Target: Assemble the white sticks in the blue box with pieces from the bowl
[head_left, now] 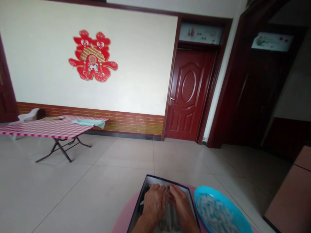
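Left hand (154, 204): Curved, palm down, over the tray, wrist toward the lower edge of the frame.

Right hand (181, 202): Curved the same way, just beside the left, angled in toward it.

Fingers: Narrowly spread and bent downward, the fingertips (167, 191) of both hands almost meeting at the middle of the tray; whether they grip anything, the view cannot tell.

Black-rimmed tray (165, 180): Directly beneath both sets of fingers, its far rim just beyond the fingertips.

Grey-white contents (168, 221): Lying in the tray under the fingers, partly hidden by the hands; too blurred to identify.

Blue plastic basin (209, 191): Just right of the right-hand fingers, beside the tray, holding pale pieces (215, 213).

Round pink table (123, 218): Under tray and basin, below the fingers.

Beyond the fingers: Tiled floor (121, 155), then a folding table (48, 129) with a red-checked cloth, a red paper-cut (93, 56) on the wall, and a dark red door (188, 94).
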### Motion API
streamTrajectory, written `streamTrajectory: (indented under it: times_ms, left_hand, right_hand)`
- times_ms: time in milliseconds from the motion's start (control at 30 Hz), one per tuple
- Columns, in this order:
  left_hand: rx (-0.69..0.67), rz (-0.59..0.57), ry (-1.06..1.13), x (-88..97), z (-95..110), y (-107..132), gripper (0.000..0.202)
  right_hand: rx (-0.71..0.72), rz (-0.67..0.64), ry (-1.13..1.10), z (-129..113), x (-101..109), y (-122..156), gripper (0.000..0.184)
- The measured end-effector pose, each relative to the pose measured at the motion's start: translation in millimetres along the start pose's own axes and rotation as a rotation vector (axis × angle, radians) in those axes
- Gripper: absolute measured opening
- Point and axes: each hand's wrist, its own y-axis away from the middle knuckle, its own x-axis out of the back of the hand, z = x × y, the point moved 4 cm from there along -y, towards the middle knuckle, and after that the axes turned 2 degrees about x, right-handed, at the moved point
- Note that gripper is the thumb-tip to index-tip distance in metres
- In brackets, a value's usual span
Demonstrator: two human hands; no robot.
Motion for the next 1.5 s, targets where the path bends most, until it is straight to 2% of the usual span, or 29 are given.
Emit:
streamTrajectory:
  times_ms: [100,200,400,500,667,767,900,1033,1300,1400,1500]
  left_hand:
    - [-0.012,0.014,0.012,1.0,1,0,0.025]
    - [0.019,-0.050,0.016,2.2,2,0,0.025]
    - [0.032,-0.123,0.006,2.2,4,0,0.022]
    - [0.041,-0.108,0.013,0.5,1,1,0.023]
    - [0.040,-0.087,0.013,-0.3,-1,1,0.024]
    - [0.047,-0.104,0.011,-0.5,-1,2,0.023]
    - [0.058,-0.150,0.015,-1.8,1,3,0.022]
    - [0.017,-0.164,0.031,-1.8,7,4,0.021]
    - [-0.019,-0.047,0.049,-1.3,6,5,0.025]
    - [0.003,-0.044,0.041,-2.2,3,5,0.026]
    - [0.025,-0.074,0.033,-2.2,1,5,0.026]
  right_hand:
    - [0.051,-0.059,0.057,-3,-1,-1,0.037]
    - [0.109,-0.063,0.196,-4,-1,-2,0.034]
    - [0.315,0.096,0.592,-9,2,-4,0.037]
    - [0.324,0.106,0.570,-8,2,-4,0.037]
    - [0.277,0.023,0.454,-12,0,-1,0.031]
    - [0.299,0.023,0.512,-14,-2,0,0.029]
    - [0.356,0.091,0.670,-14,-2,1,0.026]
    - [0.401,0.138,0.760,-15,0,2,0.025]
    - [0.360,0.137,0.675,-10,11,-3,0.040]
    - [0.349,0.149,0.660,-8,12,-5,0.038]
    - [0.345,0.098,0.687,-10,6,-2,0.033]
